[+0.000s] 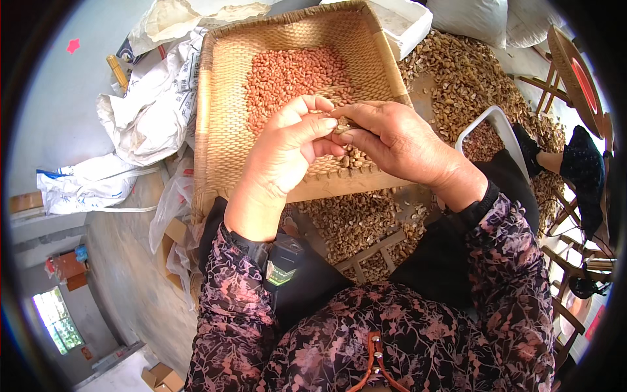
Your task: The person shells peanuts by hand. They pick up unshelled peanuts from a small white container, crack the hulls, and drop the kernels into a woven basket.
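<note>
Both hands meet above the near side of a woven basket (218, 112). Between the thumb and fingers of my right hand (397, 137) is a peanut shell (344, 125), partly hidden by the fingertips. My left hand (286, 142) touches the same shell from the other side, its thumb laid against it and its fingers curled. Whether a kernel lies inside the left fingers cannot be made out. Red shelled peanuts (299, 73) are heaped at the basket's far side. Several unshelled peanuts (355, 159) lie under the hands by its wooden front edge.
Peanut shells (460, 83) cover the floor at the right, with more shells (352, 220) below the basket. A white tub (494, 115) of peanut kernels stands right. A white foam box (406, 27) touches the far corner. White woven sacks (152, 108) lie left. Another person's foot (529, 149) is at right.
</note>
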A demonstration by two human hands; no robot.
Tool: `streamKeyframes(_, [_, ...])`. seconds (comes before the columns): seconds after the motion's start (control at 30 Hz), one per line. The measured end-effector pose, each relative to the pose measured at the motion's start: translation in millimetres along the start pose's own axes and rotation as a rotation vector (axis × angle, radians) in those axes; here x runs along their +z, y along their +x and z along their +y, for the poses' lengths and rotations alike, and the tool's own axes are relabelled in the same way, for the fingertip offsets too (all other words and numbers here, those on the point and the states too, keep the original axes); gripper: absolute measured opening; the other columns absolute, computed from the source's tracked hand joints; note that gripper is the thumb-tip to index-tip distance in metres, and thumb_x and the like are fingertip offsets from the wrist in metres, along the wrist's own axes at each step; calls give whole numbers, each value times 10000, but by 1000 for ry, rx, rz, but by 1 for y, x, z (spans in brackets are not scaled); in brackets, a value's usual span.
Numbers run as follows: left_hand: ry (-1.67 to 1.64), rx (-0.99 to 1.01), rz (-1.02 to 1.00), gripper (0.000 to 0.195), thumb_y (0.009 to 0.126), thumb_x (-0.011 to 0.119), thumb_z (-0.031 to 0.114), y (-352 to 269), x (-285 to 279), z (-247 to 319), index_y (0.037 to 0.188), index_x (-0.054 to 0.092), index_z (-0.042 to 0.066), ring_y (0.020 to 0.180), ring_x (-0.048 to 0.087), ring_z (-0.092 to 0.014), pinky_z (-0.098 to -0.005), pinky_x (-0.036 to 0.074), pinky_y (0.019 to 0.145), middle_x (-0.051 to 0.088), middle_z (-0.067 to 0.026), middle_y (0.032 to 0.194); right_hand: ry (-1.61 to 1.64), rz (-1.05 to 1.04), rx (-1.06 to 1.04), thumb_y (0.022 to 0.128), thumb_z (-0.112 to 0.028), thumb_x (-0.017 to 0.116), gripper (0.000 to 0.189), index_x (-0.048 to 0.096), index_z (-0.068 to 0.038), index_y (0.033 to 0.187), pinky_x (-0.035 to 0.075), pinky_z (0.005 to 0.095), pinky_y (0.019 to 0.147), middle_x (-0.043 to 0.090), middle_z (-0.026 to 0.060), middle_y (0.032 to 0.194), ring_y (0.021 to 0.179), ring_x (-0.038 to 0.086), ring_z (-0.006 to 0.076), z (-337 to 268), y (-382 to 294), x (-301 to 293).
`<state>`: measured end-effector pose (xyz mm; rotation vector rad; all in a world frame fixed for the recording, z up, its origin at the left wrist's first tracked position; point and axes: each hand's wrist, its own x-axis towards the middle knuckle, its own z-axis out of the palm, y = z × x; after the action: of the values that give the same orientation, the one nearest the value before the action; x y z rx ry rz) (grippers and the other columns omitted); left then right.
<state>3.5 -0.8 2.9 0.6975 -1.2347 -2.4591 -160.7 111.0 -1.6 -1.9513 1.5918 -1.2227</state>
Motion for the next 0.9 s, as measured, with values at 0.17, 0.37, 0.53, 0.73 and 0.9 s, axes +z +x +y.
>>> streamKeyframes(0.17, [-26, -14, 1, 213, 879, 581, 52, 2, 0, -2, 1077, 512, 14, 815, 642, -182, -290, 535, 708, 623, -101, 935, -32, -44, 19, 846, -169, 614, 225, 617, -10, 1005, 487, 449, 671, 618, 195, 778, 776, 616, 369, 4, -1, -1])
streamKeyframes(0.37, [-42, 80, 50, 160, 885, 578, 66, 4, -5, -7, 1035, 553, 18, 807, 639, -179, -284, 531, 720, 643, -98, 920, 113, 45, 63, 847, -170, 642, 361, 598, 0, 1163, 511, 389, 733, 650, 185, 864, 852, 642, 331, 11, -1, 8])
streamKeyframes(0.53, [-58, 79, 101, 36, 886, 588, 64, 3, -4, -3, 908, 599, 37, 770, 621, -157, -278, 521, 743, 642, -63, 843, 197, 8, 251, 858, -173, 670, 336, 607, 1, 1139, 509, 306, 694, 665, 101, 834, 767, 644, 174, 2, 3, -4])
streamKeyframes(0.73, [84, 91, 77, 56, 879, 616, 79, 5, 0, -7, 905, 601, 32, 736, 597, -137, -269, 509, 710, 640, -59, 841, 306, 6, 365, 851, -152, 696, 197, 678, -60, 1024, 480, 223, 657, 654, 10, 766, 710, 574, 38, 5, 3, -2])
streamKeyframes(0.9, [27, 102, 68, 74, 906, 591, 106, 7, 4, -10, 913, 597, 33, 740, 599, -137, -274, 508, 702, 631, -58, 831, 354, 47, 338, 847, -118, 696, 138, 691, -48, 966, 477, 210, 660, 639, -10, 743, 711, 566, 32, 6, 3, -1])
